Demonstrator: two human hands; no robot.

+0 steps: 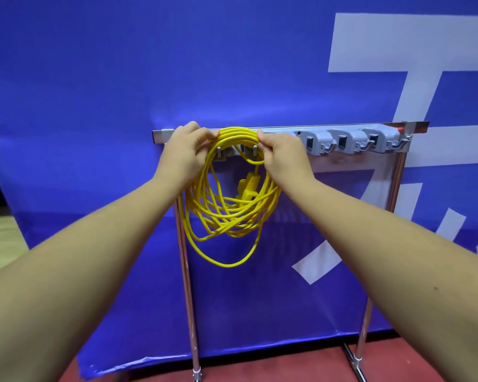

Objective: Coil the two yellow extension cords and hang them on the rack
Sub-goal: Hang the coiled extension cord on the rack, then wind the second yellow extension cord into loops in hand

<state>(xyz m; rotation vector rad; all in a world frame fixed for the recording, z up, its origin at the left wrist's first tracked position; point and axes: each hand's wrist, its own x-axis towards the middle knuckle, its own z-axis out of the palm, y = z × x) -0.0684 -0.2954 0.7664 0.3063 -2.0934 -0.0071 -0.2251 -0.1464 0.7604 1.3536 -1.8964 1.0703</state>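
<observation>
Behind the hands' coiled cord (226,199), grey holders (351,142) line the rack (398,172)

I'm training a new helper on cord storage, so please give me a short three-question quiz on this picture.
1. True or false: both hands grip the top of the coiled yellow cord at the rack.
2. Which end of the rack's rail is the coil held at? A) the left end B) the right end C) the middle
3. What hangs inside the loops of the coil?

Key:
1. True: the left hand and the right hand pinch the bundle's top from either side.
2. A; the grey holders to the right carry nothing.
3. The cord's yellow socket block.
</observation>
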